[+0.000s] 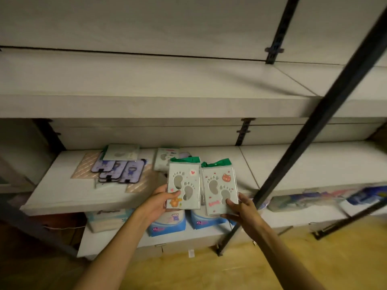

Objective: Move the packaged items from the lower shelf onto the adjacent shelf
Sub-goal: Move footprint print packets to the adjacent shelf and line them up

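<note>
The white shelving unit (pixel 146 84) is filling most of the view, and a black metal post (pixel 326 114) is crossing it diagonally on the right. The lower shelf (pixel 62 191) is carrying several packaged items at its left and middle part. Under it, the bottom shelf (pixel 188 237) is holding blue and white soft packs (pixel 167 225) marked XL, and more printed packs (pixel 303 200) are lying to the right. The wooden floor (pixel 209 273) is showing below.

On the lower shelf, a group of purple phone cases (pixel 119 170) is lying over a pink quilted package (pixel 88 166), and a pale package (pixel 121 152) is resting on their far edge. Another pale package (pixel 165 159) is lying behind the two held ones.

The left hand (pixel 159 203) is holding a footprint package (pixel 183 186) with a green top, thumb on its front and fingers curled behind it. The right hand (pixel 240 210) is gripping a second footprint package (pixel 219 190) at its lower corner. Both packages are in the air in front of the lower shelf, side by side and almost touching.
</note>
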Available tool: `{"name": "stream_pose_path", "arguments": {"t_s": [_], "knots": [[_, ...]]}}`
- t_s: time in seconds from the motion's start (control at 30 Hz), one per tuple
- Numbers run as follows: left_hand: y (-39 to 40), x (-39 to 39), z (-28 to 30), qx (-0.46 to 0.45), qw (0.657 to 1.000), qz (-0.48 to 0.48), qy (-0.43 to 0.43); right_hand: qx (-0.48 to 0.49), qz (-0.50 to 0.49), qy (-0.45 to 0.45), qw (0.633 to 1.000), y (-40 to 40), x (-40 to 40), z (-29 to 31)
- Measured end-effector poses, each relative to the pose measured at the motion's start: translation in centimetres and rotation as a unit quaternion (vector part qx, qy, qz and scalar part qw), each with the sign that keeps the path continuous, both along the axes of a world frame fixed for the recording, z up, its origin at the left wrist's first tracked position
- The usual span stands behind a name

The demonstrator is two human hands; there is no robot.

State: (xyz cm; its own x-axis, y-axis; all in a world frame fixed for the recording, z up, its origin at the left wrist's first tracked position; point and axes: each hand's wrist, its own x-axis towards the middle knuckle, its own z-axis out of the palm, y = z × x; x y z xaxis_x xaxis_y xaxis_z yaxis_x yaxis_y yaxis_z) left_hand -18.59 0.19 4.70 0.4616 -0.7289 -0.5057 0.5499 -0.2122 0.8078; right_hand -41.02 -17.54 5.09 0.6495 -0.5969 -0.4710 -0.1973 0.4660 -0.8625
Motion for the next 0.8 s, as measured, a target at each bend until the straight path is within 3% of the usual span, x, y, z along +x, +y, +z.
{"name": "stream_pose_path", "arguments": {"t_s": [0.43,0.8], "knots": [[-9.6,-22.2,5.4,-0.053,0.985,-0.093,-0.137,-0.086,-0.045,-0.048,0.994,-5.5,-21.1,5.5],[-23.4,-32.8,17.2,-0.203,0.942,-0.123,-0.237,-0.154,-0.143,-0.128,0.969,-15.9,-31.4,16.0]]}}
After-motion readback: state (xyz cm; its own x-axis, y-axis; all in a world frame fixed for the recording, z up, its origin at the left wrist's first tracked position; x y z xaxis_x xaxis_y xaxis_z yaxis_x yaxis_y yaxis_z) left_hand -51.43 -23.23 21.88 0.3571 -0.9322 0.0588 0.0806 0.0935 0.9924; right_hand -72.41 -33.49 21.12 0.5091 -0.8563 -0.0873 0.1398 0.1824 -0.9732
